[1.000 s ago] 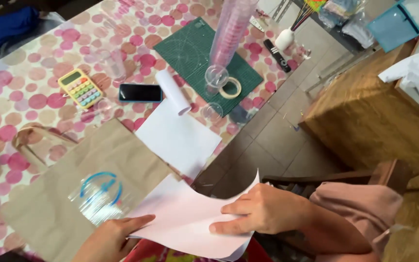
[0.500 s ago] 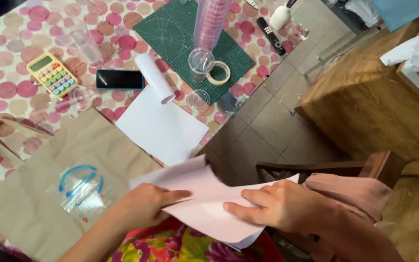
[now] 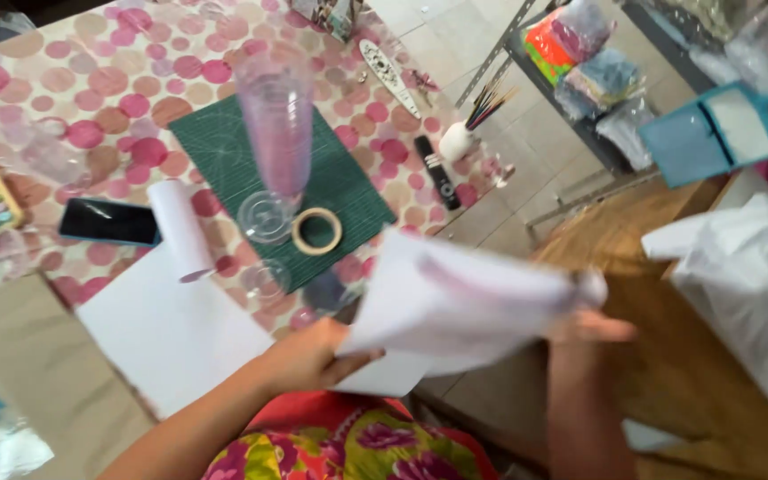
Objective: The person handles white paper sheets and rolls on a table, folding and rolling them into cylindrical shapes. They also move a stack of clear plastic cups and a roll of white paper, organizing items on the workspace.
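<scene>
Lifted since half a second ago, the pale sheet (image 3: 464,307) now hangs blurred between both hands, above the desk's (image 3: 91,116) edge. At 7 o'clock the left hand (image 3: 308,360) pinches its near corner, fingers (image 3: 353,363) closed on the paper, forearm slanting in from 7 o'clock. At 4 o'clock the right hand (image 3: 584,324) grips the far edge, forearm rising straight from below; motion blur hides how its fingers curl. One sheet, two hands. One tape ring (image 3: 316,231) lies at 11 o'clock.
</scene>
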